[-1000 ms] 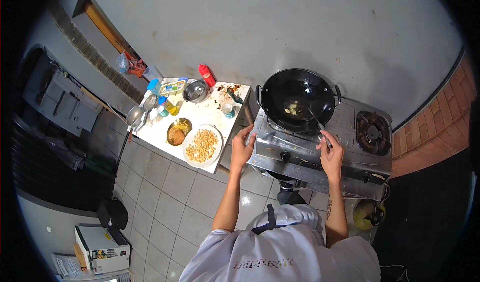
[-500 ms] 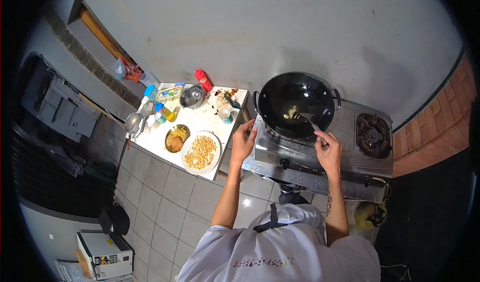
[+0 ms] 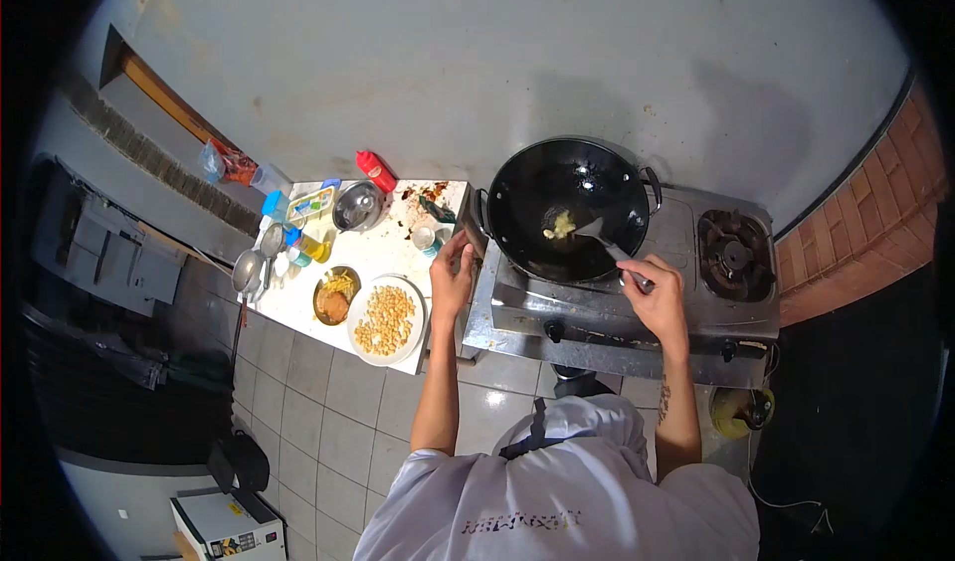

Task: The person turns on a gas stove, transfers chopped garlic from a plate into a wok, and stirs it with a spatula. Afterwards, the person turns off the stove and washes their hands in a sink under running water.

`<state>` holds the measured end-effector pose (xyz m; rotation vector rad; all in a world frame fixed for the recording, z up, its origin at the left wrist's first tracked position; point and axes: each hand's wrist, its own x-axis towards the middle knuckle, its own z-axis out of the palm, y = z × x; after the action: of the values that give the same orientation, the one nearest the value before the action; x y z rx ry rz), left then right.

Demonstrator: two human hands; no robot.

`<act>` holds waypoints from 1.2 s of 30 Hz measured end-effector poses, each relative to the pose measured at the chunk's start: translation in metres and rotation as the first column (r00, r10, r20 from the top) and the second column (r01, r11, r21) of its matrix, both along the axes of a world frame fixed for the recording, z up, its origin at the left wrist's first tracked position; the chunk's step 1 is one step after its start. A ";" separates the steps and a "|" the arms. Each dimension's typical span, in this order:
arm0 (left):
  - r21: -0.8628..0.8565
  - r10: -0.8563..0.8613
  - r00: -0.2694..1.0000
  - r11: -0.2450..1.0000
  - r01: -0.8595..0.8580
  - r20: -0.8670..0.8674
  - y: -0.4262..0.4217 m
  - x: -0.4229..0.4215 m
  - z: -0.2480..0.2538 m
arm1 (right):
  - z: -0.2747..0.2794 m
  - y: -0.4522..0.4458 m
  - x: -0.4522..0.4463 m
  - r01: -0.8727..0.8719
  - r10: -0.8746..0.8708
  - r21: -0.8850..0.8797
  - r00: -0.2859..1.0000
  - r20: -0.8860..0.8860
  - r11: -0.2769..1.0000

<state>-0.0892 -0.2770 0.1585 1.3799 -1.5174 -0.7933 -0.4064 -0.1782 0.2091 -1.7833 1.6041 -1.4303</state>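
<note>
A black two-handled wok (image 3: 517, 183) sits on the left burner of the steel gas stove (image 3: 637, 312). A small yellowish clump of food (image 3: 561, 226) lies in its bottom. My right hand (image 3: 657, 297) is wrapped round the handle of a spatula (image 3: 591, 230), whose blade rests inside the wok beside the food. My left hand (image 3: 452, 278) is raised between the table and the stove, left of the wok, with nothing visible in it. Its fingers are stretched and slightly apart. Nearest to it on the table are a small tub (image 3: 426, 240) and a white plate of pale nuggets or nuts (image 3: 386, 322).
The white table (image 3: 298, 297) also carries a metal bowl (image 3: 358, 206), a bowl of yellow food (image 3: 335, 294), a red squeeze bottle (image 3: 375, 170), an oil bottle (image 3: 316, 248) and strainers (image 3: 248, 271). The right burner (image 3: 736, 255) has no pan. A bucket (image 3: 741, 412) stands below the stove.
My left hand has moved a little left, away from the wok and towards the table. The spatula has shifted slightly in the wok, and the food looks more spread. The whole view has shifted a bit.
</note>
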 end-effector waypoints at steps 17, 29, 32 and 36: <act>-0.065 0.096 0.994 0.994 -0.093 0.050 -0.070 -0.019 -0.013 | -0.001 -0.039 0.012 -0.171 0.170 0.010 0.985 0.024 0.985; -0.030 0.071 0.989 0.997 -0.068 0.130 -0.095 -0.014 -0.023 | 0.025 -0.050 -0.011 0.041 -0.042 0.011 0.997 0.059 0.999; 0.077 0.064 0.983 0.994 -0.079 0.174 -0.088 -0.021 0.000 | 0.018 -0.060 -0.013 0.134 -0.132 -0.070 0.991 0.035 0.988; -0.036 0.068 0.991 0.997 -0.065 0.115 -0.093 -0.016 -0.019 | 0.006 -0.077 -0.004 0.323 -0.321 -0.144 0.946 0.036 0.936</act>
<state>-0.1048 -0.3696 0.1397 1.4666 -1.5579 -0.6543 -0.4099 -0.2551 0.2147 -1.6374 1.8966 -1.7418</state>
